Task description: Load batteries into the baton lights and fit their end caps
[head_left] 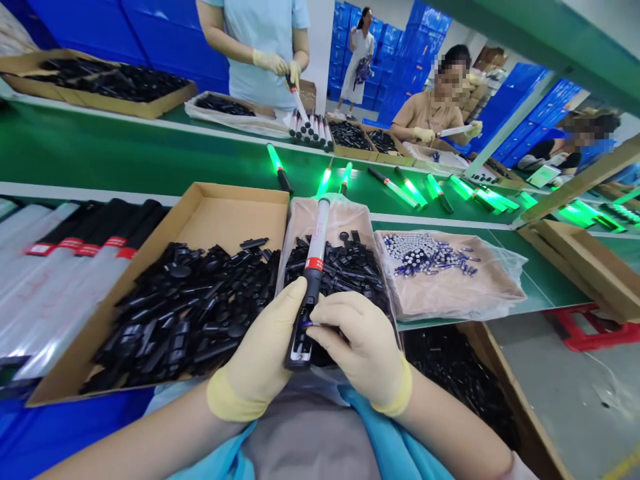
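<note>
A light stick (pixel 322 230) with a clear tube, a red band and a black handle points away from me over the boxes. My left hand (pixel 260 350), in a cream glove, is closed around its black handle (pixel 300 343). The handle's battery compartment faces up, open, with metal contacts at its near end. In my gloved right hand (pixel 364 343), thumb and fingers pinch a small blue battery (pixel 307 325) at the compartment; the fingertips partly hide it. Black plastic parts (pixel 345 267) fill the lined box beneath the stick.
Left stands a carton (pixel 240 207) of black parts beside stacked light sticks (pixel 75 267). Batteries (pixel 425 253) lie in a lined tray (pixel 450 300) to the right. Lit green sticks (pixel 440 193) rest on the green belt (pixel 200 157). Co-workers (pixel 265 47) work opposite. An overhead beam (pixel 550 40) crosses upper right.
</note>
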Demonstrator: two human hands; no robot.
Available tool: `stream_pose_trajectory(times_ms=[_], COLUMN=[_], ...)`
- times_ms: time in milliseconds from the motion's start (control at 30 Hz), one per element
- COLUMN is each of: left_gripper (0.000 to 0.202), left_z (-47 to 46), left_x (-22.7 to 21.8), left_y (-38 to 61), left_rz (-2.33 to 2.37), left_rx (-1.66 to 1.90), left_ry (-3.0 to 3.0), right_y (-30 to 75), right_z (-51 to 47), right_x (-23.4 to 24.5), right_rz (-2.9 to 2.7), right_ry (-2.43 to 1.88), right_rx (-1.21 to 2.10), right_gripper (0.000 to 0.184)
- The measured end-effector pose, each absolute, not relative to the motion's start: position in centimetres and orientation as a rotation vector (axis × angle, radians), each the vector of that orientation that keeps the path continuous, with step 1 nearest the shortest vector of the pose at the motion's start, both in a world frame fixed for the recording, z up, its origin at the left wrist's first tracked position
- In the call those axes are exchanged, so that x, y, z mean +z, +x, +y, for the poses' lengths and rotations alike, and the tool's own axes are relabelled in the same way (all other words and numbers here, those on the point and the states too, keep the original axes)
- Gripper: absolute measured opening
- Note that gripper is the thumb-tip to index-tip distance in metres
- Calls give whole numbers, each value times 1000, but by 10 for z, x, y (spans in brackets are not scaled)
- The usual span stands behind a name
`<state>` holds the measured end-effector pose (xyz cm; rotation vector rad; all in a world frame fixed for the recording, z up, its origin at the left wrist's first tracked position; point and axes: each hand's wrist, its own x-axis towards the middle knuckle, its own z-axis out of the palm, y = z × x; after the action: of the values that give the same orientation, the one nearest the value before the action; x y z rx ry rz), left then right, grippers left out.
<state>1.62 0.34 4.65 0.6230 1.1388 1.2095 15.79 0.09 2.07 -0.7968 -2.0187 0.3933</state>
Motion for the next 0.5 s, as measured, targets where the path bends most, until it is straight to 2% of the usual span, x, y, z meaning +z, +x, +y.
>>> stream_pose_trajectory(times_ms=[133, 500], left_gripper=[16, 21], left_z=[1, 2], left_x=[42, 42], left_y=[5, 3], left_rz=[1268, 1201], left_rx=[1287, 1193], left_ry=[682, 695], right_y=[148, 140], right_z=[5, -2], right_x=[9, 15], right_rz=[-1998, -1860], right_ry=[-843, -912], right_rx=[317, 466], right_gripper=[3, 8])
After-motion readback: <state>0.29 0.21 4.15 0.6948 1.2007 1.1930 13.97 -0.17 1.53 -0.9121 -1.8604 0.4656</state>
